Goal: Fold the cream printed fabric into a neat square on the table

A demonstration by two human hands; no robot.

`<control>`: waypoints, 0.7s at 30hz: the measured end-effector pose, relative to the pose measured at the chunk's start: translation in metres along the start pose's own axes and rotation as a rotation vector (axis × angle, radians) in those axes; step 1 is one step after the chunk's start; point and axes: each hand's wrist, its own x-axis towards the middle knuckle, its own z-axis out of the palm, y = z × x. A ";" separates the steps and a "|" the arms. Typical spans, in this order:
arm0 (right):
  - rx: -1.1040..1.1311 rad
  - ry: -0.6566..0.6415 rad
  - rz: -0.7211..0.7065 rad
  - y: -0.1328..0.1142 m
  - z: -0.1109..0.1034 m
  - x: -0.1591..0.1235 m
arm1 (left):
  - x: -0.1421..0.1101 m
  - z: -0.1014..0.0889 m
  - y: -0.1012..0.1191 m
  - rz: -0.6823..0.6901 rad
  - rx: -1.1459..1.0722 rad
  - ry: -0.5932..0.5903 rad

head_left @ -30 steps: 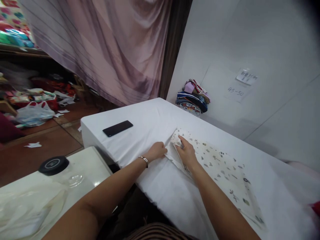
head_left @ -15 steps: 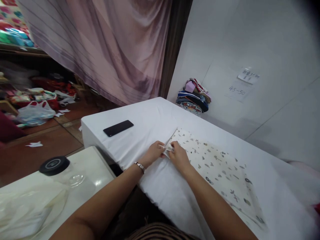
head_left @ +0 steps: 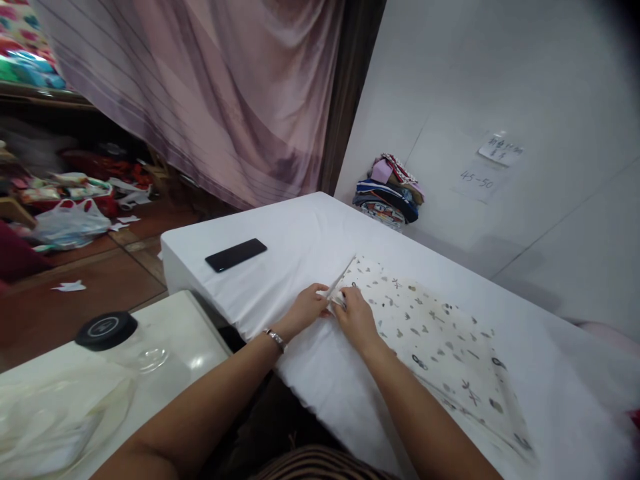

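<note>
A cream cloth [head_left: 430, 327] with small grey and dark prints lies spread on the white-covered table [head_left: 295, 227]. At its near left corner my left hand [head_left: 309, 308] pinches the edge, fingers closed, a bracelet on the wrist. Right beside it, my right hand [head_left: 355, 319] is closed on the same corner, thumb and fingers pressed together on the fabric. The two hands almost touch. Part of the corner is hidden by my fingers. Left of the hands, a black phone [head_left: 237, 255] lies flat on the table.
Folded clothes [head_left: 387, 193] are stacked at the table's far edge by the wall. A lower white surface [head_left: 190, 320] at left holds a clear jar with a black lid [head_left: 106, 331] and plastic bags [head_left: 55, 420]. A pink curtain [head_left: 250, 87] hangs behind; bags [head_left: 73, 223] lie on the floor.
My hands stay at the cloth's corner with slight finger movement; the right hand has shifted a little toward the left and down. The cloth's near edge has moved slightly.
</note>
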 end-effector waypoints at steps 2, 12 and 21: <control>0.005 -0.027 -0.011 -0.002 0.001 -0.002 | -0.002 0.001 0.004 -0.022 -0.067 -0.003; 0.059 -0.021 -0.027 -0.004 0.009 -0.013 | -0.015 0.000 0.019 -0.085 -0.138 -0.021; 0.193 0.036 -0.014 -0.005 0.017 -0.029 | -0.009 -0.002 0.009 -0.083 -0.050 -0.050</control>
